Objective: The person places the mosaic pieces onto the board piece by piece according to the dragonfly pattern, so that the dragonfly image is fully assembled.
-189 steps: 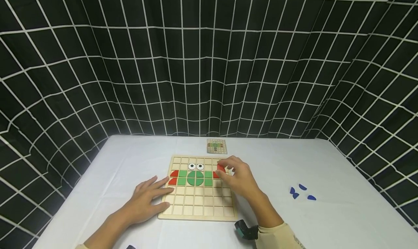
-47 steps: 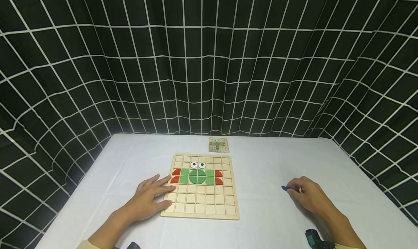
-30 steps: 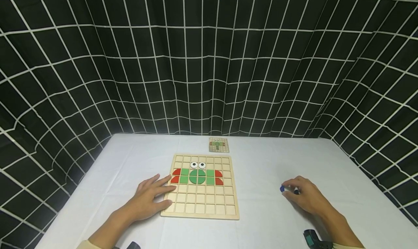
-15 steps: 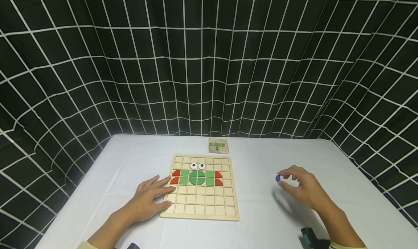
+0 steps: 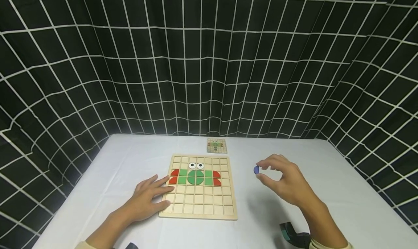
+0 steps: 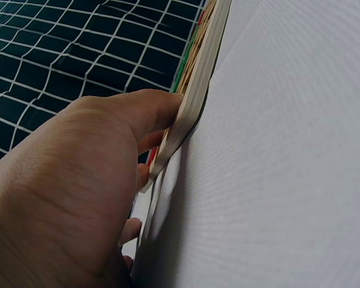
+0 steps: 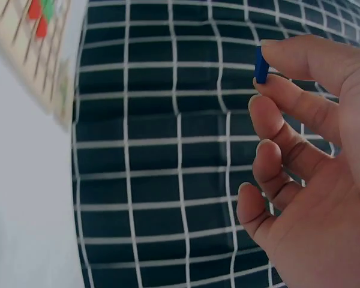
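Observation:
Pinched between thumb and index fingertip, a small blue half-round piece (image 5: 256, 169) is held in my right hand (image 5: 284, 176) above the tabletop, right of the board. The right wrist view shows this blue piece (image 7: 261, 65) nearly edge-on; the other fingers curl loosely. My left hand (image 5: 148, 198) lies with spread fingers at the left edge of the wooden grid board (image 5: 200, 217), fingertips on its rim. On the board sit two white eye pieces (image 5: 196, 166), a green circle of quarter pieces (image 5: 195, 177), green squares (image 5: 183, 173) and red quarter pieces (image 5: 217, 175) at both sides.
Behind the board lies a small pattern card (image 5: 217, 146) with a similar green and red figure. A white cloth (image 5: 137, 151) covers the table, and a black curtain with white grid lines (image 5: 209, 67) hangs around it.
My right hand reached from the board to the loose blue pieces, picked one up, and has lifted it leftward toward the board. The loose pieces no longer show. My left hand stays put.

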Available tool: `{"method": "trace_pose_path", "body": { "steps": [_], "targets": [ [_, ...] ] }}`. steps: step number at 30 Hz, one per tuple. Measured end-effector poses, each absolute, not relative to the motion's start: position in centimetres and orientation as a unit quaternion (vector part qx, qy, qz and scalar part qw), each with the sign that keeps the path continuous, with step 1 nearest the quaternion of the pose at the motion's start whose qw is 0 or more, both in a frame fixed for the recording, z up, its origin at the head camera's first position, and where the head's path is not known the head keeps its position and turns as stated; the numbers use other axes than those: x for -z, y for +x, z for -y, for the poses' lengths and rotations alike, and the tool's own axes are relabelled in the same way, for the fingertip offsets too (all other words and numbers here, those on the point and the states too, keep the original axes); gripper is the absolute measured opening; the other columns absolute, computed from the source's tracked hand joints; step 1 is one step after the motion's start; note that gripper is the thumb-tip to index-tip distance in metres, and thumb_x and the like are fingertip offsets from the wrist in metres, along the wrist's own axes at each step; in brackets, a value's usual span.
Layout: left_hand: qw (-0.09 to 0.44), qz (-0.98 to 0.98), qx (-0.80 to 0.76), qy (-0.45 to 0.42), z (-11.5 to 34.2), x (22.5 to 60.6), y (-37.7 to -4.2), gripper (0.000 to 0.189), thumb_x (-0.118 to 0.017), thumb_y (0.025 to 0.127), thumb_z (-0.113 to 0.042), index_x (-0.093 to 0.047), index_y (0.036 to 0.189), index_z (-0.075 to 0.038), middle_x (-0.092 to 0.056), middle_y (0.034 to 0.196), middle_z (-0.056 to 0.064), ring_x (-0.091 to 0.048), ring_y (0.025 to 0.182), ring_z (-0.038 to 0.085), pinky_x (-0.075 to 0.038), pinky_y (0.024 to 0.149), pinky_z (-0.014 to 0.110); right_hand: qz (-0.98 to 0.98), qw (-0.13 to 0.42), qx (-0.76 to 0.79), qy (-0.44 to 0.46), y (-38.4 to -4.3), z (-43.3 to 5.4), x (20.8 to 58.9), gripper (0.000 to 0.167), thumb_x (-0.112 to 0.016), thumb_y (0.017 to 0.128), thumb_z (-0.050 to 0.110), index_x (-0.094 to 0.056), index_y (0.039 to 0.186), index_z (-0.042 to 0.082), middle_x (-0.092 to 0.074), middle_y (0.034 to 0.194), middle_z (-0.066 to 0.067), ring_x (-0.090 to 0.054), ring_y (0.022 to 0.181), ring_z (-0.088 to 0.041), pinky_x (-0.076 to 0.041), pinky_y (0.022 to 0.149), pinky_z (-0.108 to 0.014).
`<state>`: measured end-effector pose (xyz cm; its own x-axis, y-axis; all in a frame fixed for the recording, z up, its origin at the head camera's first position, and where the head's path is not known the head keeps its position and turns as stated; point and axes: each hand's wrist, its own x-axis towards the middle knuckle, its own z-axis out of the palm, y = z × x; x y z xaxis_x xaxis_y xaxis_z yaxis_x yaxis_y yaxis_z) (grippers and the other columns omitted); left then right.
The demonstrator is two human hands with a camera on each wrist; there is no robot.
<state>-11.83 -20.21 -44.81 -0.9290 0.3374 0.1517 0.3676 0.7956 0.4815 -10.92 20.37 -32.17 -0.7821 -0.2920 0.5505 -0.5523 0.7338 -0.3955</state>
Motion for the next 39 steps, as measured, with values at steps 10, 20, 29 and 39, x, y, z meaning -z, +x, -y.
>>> {"method": "trace_pose_path", "body": {
  "steps": [10,20,29,39],
  "targets": [
    [0.031,0.947,0.258,-0.187,20.2,44.7,-11.7,0.042,-0.065,0.081,-0.046,-0.06,0.122,-0.039,-0.037,0.148,-0.008,-0.024,0.14,0.034,-0.012,0.108,0.058,0.895,0.21,-0.32,0.23,-10.5,-15.4,31.7,0.027,-0.079,0.072,0.014,-0.07,0.097,0.019,-0.063,0.089,0.017,-0.052,0.092,-0.004,-0.049,0.077,-0.034],
    [0.039,0.945,0.262,-0.192,20.2,44.7,-11.7,0.042,-0.065,0.081,-0.046,-0.06,0.121,-0.037,-0.039,0.148,-0.007,-0.025,0.14,0.035,-0.012,0.108,0.059,0.874,0.19,-0.366,0.257,-11.4,-10.8,33.0,0.022,-0.077,0.075,0.018,-0.07,0.095,0.021,-0.064,0.09,0.014,-0.053,0.091,-0.004,-0.049,0.076,-0.034],
    [0.039,0.945,0.26,-0.193,20.3,44.6,-11.6,0.041,-0.064,0.082,-0.047,-0.061,0.121,-0.036,-0.04,0.147,-0.006,-0.025,0.139,0.036,-0.013,0.108,0.06,0.877,0.141,-0.402,0.222,-12.4,-7.5,35.3,0.019,-0.075,0.077,0.019,-0.071,0.096,0.019,-0.064,0.089,0.011,-0.054,0.09,-0.006,-0.049,0.075,-0.033],
    [0.032,0.947,0.257,-0.191,20.3,44.7,-11.9,0.041,-0.064,0.082,-0.048,-0.06,0.121,-0.037,-0.038,0.148,-0.007,-0.025,0.14,0.035,-0.011,0.108,0.06,0.886,0.085,-0.406,0.209,-13.5,-5.3,38.7,0.02,-0.07,0.081,0.022,-0.071,0.1,0.016,-0.064,0.086,0.001,-0.055,0.084,-0.017,-0.046,0.069,-0.025]
  ]
}}
